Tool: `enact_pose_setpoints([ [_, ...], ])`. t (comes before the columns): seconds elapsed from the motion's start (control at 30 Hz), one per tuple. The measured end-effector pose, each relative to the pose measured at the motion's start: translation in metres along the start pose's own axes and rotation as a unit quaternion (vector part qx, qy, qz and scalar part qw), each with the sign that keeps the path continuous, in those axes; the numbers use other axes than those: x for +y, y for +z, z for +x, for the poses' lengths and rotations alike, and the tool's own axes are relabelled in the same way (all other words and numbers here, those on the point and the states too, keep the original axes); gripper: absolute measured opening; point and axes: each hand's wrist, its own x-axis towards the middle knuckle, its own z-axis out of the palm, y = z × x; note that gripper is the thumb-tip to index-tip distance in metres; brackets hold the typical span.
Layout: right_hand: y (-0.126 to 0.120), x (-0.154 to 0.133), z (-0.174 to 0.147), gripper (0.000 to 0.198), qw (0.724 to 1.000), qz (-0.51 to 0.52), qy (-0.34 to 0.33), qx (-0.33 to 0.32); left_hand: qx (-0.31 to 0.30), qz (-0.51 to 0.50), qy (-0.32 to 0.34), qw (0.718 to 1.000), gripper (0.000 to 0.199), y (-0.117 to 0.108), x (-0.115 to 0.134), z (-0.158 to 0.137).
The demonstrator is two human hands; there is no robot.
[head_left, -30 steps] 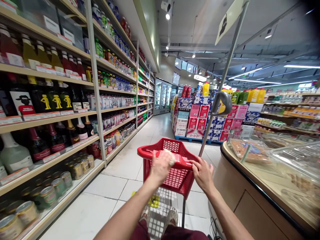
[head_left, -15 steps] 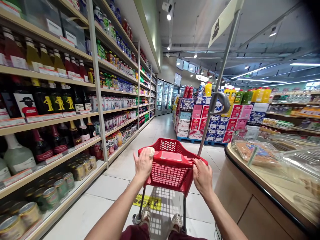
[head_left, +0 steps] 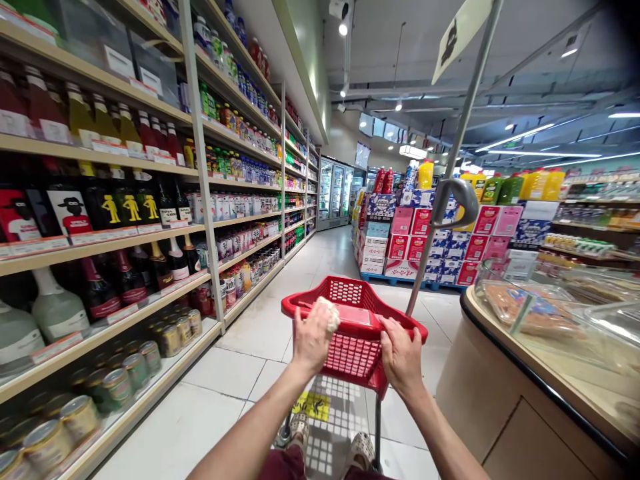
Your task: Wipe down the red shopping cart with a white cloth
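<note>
Before me stands a red plastic shopping cart point(head_left: 353, 357) with a basket of lattice walls. Its red handle point(head_left: 357, 317) runs across the side nearest me. My left hand point(head_left: 313, 337) is closed round a crumpled white cloth point(head_left: 329, 315), on top of the handle left of its middle. Further right, my right hand point(head_left: 401, 350) is closed over the handle, its fingertips at the front of the bar. Part of the handle is hidden under both hands. A grey metal pole point(head_left: 453, 160) with a hook-shaped grip rises from the cart's right side.
Shelves point(head_left: 213, 180) of bottles and cans line the left. A curved counter point(head_left: 505, 373) with packaged food stands close on the right. Stacked drink cartons point(head_left: 410, 243) are ahead, and glass-door fridges point(head_left: 334, 190) farther back. A yellow floor sign point(head_left: 315, 405) lies under the cart.
My left hand has slid right along the handle with the cloth, nearer my right hand. My right hand stays on the handle. The view has turned slightly left.
</note>
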Motion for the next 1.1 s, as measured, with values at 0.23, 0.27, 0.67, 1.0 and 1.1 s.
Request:
enact_pose_setpoints([
  [0.23,-0.005,0.010,-0.001,0.040,0.996,-0.030,0.065,0.051,0.022,0.020,-0.114,0.993,0.034,-0.004,-0.002,0.010],
  [0.27,-0.004,0.008,-0.001,0.040,0.997,-0.029,0.061,0.045,0.019,0.011,-0.096,0.995,0.034,-0.001,0.007,0.010],
  [0.67,-0.011,0.020,-0.005,0.039,0.995,-0.021,0.080,0.057,-0.007,-0.015,-0.086,0.996,0.032,0.003,0.027,0.023],
  [1.0,-0.017,0.021,0.000,0.038,0.994,0.000,0.070,0.081,-0.018,-0.020,-0.026,0.999,0.030,0.005,0.040,0.029],
  [1.1,-0.017,0.008,0.006,0.039,0.997,0.028,0.032,0.072,-0.054,-0.034,0.018,0.998,0.030,0.006,0.048,0.036],
])
